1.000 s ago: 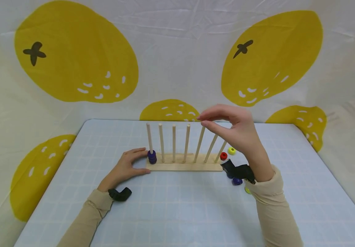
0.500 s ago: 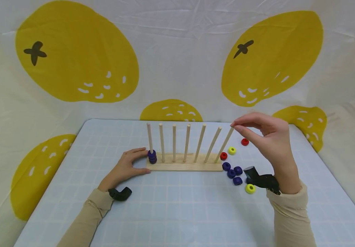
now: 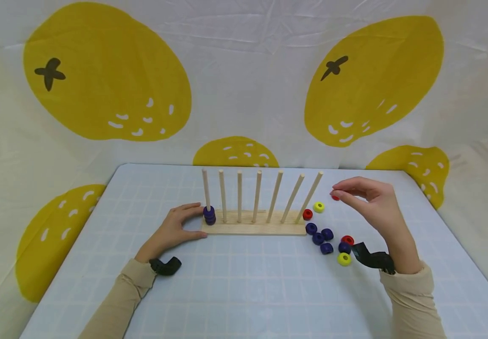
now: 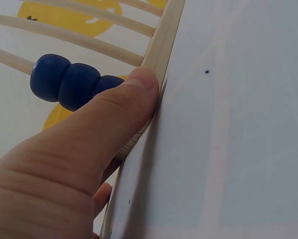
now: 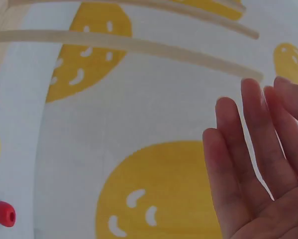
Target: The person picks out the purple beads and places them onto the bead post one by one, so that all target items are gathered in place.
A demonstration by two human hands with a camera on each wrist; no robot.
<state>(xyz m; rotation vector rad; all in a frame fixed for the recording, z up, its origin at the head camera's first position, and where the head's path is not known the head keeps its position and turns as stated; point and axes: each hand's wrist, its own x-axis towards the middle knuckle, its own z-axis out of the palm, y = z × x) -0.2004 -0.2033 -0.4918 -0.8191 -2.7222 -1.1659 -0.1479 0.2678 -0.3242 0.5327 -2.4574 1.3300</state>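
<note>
A person's left hand (image 3: 180, 224) gripped the left end of a rack (image 3: 256, 229) between thumb and fingers, probably to steady it. Three blue beads (image 3: 209, 215) sat on its leftmost peg (image 3: 206, 188). The empty right hand (image 3: 371, 200) hovered, fingers extended, near loose beads (image 3: 318, 238) seemingly placed within reach.

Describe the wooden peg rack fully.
The peg rack looks like pale, unpainted wood: a long, flat base with seven slender round pegs. It sits crosswise on the pale table. Three dark blue beads are stacked on the leftmost peg; the other six are bare. The left hand grips its left end.
</note>
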